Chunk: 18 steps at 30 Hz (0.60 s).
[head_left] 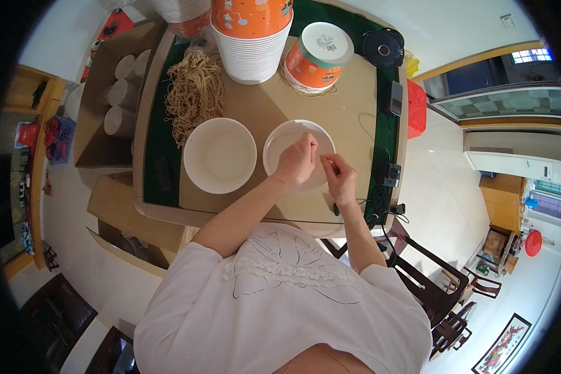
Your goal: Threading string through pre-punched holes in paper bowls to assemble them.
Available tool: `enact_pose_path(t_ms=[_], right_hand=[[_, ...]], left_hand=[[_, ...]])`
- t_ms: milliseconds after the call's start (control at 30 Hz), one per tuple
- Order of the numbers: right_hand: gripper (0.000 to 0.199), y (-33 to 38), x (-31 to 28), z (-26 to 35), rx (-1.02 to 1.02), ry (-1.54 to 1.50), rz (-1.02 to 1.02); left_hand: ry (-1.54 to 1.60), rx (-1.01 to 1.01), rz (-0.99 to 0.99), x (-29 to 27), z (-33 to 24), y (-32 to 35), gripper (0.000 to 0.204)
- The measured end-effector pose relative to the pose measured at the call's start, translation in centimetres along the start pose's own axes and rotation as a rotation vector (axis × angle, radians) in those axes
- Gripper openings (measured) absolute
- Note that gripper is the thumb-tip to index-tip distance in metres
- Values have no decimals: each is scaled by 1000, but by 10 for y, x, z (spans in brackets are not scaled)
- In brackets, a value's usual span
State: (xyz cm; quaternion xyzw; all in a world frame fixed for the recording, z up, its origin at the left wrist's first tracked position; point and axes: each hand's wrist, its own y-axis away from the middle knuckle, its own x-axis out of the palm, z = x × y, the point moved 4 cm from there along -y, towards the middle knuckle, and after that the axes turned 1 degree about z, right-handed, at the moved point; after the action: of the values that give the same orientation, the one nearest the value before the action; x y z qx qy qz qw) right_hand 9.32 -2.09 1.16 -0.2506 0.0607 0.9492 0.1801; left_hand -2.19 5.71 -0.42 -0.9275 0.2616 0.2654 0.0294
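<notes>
Two white round paper tubs stand side by side at the near part of the table, their insides facing up. Over the right tub (280, 138) are my left hand (298, 162) and my right hand (340, 179), close together with a small gap between them. The fingers of both are pinched closed. Whatever they hold is too small and thin to name. The left tub (221, 157) stands untouched by either hand. Beyond it lies a loose heap of thin tan cords (195, 90).
A tall nested stack of orange-and-white tubs (251, 56) rises at the back. Beside it is an orange tub (311, 68) with cord around its base. A black fan (383, 48) and cables line the right edge. Cardboard boxes (109, 146) stand left of the table.
</notes>
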Motion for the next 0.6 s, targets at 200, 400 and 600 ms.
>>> enact_pose_path(t_ms=[200, 400, 600], right_hand=[[8, 0, 0, -3, -29, 1, -19], [11, -2, -3, 1, -10, 38, 8], [15, -3, -4, 6, 2, -43, -29]], left_hand=[[-14, 29, -40, 4, 6, -1, 10], [-18, 30, -82, 1, 3, -2, 11], [7, 90, -39, 2, -9, 0, 11]])
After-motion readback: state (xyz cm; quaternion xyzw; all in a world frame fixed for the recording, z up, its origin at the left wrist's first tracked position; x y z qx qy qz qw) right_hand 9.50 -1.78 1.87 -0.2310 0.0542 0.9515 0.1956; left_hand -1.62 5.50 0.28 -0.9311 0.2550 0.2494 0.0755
